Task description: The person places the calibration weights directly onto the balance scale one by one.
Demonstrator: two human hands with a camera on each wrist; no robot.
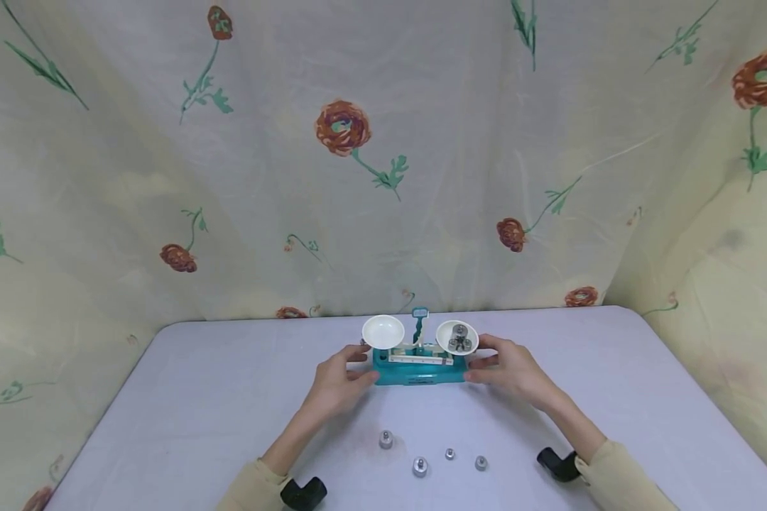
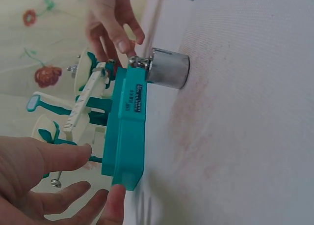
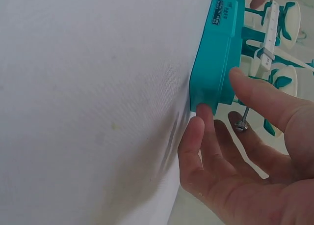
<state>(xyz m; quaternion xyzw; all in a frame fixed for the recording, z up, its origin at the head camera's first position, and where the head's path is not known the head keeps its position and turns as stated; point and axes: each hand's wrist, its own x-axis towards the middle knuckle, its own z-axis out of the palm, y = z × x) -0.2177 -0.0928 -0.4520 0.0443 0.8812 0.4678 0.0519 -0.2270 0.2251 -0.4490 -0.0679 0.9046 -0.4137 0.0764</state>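
A teal balance scale (image 1: 420,376) stands on the table with two white pans. The left pan (image 1: 383,331) is bare; several metal weights (image 1: 460,339) are in the right pan (image 1: 444,333). My left hand (image 1: 339,383) holds the left end of the base, its thumb in front and a fingertip against the end. At the opposite end my right hand (image 3: 245,151) grips the base, thumb on its front edge and fingers behind. Little screw knobs (image 3: 241,126) stick out beside the fingers of each hand.
Loose metal weights stand on the table in front of the scale: one on the left (image 1: 386,440), a larger one (image 1: 420,466), a small one (image 1: 450,453) and another on the right (image 1: 481,463). A flower-printed cloth (image 1: 358,213) hangs behind the table (image 1: 198,426).
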